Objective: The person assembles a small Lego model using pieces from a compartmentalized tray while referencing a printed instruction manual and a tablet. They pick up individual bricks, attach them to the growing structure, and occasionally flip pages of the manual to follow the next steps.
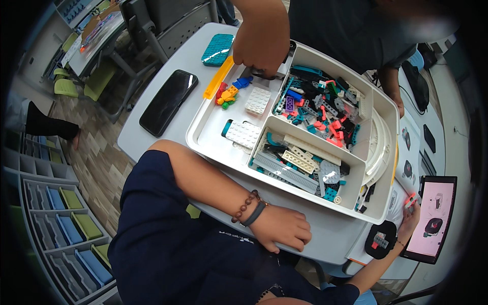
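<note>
My left hand [284, 227], with a bead bracelet and a dark band at its wrist, rests by the near table edge. Its fingers are loosely bent, thumb apart, with nothing seen in them. At the right, my right hand [408, 221] pinches a small coral-red and grey building-brick piece [410, 202] beside a tablet [433, 218] showing pictures of a brick model. Under that forearm lies a black rounded part [373, 249] with grey and red bricks on it. A white sectioned tray [223, 157] full of bricks stands beyond my left forearm.
Another person's hand [262, 46] reaches into the tray's far left; their other hand [394, 94] is at its far right. A black phone [169, 103] and a teal box [218, 50] lie left. An instruction booklet [406, 152] lies right of the tray.
</note>
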Demonstrator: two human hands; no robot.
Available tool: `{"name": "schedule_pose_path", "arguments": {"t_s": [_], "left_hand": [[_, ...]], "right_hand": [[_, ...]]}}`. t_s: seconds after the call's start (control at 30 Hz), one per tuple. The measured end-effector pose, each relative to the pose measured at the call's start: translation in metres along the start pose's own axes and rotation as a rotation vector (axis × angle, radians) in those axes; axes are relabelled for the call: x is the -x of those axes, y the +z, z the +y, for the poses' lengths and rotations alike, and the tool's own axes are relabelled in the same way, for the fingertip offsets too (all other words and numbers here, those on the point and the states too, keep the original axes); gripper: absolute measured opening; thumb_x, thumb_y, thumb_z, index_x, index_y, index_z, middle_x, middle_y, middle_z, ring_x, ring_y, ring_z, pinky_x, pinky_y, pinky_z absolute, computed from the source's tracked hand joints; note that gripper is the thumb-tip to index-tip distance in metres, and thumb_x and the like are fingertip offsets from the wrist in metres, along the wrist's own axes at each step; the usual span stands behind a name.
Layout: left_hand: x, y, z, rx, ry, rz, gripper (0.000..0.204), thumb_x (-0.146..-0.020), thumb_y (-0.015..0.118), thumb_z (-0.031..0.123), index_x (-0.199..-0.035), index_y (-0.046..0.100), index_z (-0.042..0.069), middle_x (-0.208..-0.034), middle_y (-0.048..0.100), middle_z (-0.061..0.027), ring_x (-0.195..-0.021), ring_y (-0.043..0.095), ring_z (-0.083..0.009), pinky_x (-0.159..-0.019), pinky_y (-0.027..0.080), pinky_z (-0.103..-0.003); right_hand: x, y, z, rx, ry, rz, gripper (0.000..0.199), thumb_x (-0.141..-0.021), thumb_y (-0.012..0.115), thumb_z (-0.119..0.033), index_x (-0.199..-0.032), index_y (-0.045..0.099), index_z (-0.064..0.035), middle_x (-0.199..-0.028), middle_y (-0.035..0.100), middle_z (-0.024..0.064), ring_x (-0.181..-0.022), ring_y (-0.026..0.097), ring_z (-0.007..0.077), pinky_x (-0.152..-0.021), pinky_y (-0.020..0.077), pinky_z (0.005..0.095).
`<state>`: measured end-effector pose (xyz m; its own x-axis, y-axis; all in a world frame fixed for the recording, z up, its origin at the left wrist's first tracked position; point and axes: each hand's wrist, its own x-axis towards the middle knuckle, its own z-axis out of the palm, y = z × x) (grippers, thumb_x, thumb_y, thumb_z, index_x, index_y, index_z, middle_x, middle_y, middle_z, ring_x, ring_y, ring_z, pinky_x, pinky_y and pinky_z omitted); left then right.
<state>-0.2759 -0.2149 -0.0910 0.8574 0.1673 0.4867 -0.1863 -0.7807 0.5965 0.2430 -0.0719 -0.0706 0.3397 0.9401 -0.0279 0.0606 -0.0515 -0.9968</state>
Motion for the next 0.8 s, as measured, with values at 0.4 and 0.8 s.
{"name": "schedule_pose_path", "arguments": {"t_s": [0.4, 0.8], "left_hand": [[0.001, 0.001, -0.001, 0.0, 0.0, -0.041, 0.049, -0.07, 0.071, 0.026, -0.111, 0.053, 0.007, -0.111, 0.048, -0.0099, -0.106, 0.047, -0.0283, -0.09, 0.039, -0.041], [-0.006, -0.032, 0.04, -0.028, -0.147, -0.022, 0.028, -0.08, 0.064, 0.024, -0.099, 0.055, 0.005, -0.096, 0.052, -0.0099, -0.088, 0.054, -0.0264, -0.077, 0.044, -0.038]], "right_hand": [[0.009, 0.01, -0.005, -0.028, -0.014, 0.029, 0.029, -0.092, 0.057, -0.023, -0.113, 0.058, -0.0029, -0.104, 0.064, 0.0068, -0.089, 0.064, 0.0138, -0.075, 0.054, 0.0256], [0.006, 0.011, -0.003, 0.019, -0.056, 0.093, 0.027, -0.092, 0.057, -0.022, -0.11, 0.058, -0.0023, -0.105, 0.062, 0.0074, -0.089, 0.063, 0.0145, -0.074, 0.0538, 0.0261]]}}
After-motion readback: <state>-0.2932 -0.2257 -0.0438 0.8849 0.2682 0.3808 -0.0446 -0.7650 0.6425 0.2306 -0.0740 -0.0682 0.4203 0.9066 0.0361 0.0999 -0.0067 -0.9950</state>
